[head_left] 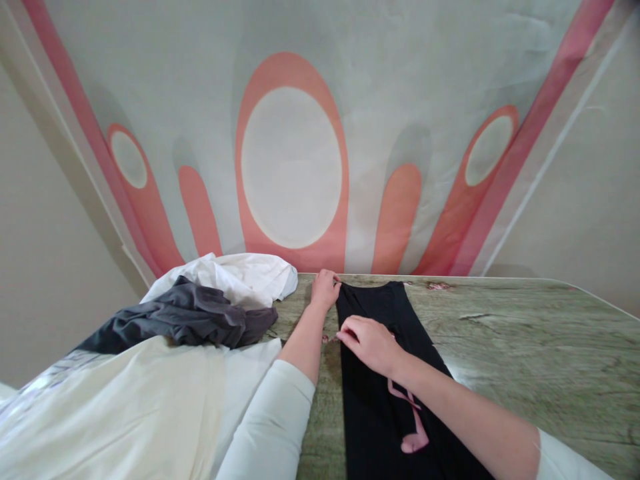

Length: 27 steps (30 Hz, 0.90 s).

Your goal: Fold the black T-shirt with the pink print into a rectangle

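Note:
A long black garment [373,413] with a pink print lies flat on the wood-patterned table, its far edge slightly curved. At its far left corner, my left hand [326,289] has its fingers closed on the garment. My right hand [369,341] reaches across from the right, over the garment, with thumb and forefinger pinched together at the left edge. Whether cloth is between these fingertips is hard to make out. My right hand and forearm hide part of the pink print.
On the left are a cream cloth [150,407], a crumpled dark grey garment [200,313] and a white cloth [240,273] behind it. The wood-patterned table [525,347] extends right. Beyond its far edge stands a pale panel [365,100] with coral shapes.

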Each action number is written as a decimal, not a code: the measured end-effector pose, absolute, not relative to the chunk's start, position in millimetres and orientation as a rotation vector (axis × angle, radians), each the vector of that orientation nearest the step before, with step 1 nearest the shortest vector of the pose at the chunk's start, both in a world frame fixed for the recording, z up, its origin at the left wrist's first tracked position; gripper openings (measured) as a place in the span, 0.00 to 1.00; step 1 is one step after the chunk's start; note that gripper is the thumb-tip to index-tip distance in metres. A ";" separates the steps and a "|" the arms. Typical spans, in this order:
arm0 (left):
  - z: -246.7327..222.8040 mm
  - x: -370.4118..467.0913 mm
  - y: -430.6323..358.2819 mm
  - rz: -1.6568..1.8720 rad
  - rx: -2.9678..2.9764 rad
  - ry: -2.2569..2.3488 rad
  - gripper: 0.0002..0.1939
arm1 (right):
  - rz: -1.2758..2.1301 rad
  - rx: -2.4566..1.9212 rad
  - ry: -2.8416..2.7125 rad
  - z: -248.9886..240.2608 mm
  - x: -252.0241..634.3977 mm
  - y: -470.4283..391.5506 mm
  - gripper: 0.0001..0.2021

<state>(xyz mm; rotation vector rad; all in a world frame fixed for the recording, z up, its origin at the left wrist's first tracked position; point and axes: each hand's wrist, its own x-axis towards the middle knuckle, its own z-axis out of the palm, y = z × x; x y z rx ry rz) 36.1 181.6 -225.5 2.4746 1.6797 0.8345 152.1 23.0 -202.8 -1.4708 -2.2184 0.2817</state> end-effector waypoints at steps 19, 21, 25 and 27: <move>-252.2 62.1 160.4 0.437 2.531 1.705 0.27 | 0.167 -1.532 -2.076 -223.7 220.8 66.5 0.15; -251.1 62.2 159.4 0.440 2.512 1.737 0.27 | 0.155 -1.570 -2.086 -222.8 220.0 66.3 0.14; -243.3 58.6 153.1 0.679 2.480 1.868 0.24 | 0.138 -1.633 -2.096 -221.4 219.2 67.1 0.11; -237.0 53.8 149.2 0.828 2.437 1.942 0.21 | 0.120 -1.650 -2.096 -220.4 218.1 66.8 0.10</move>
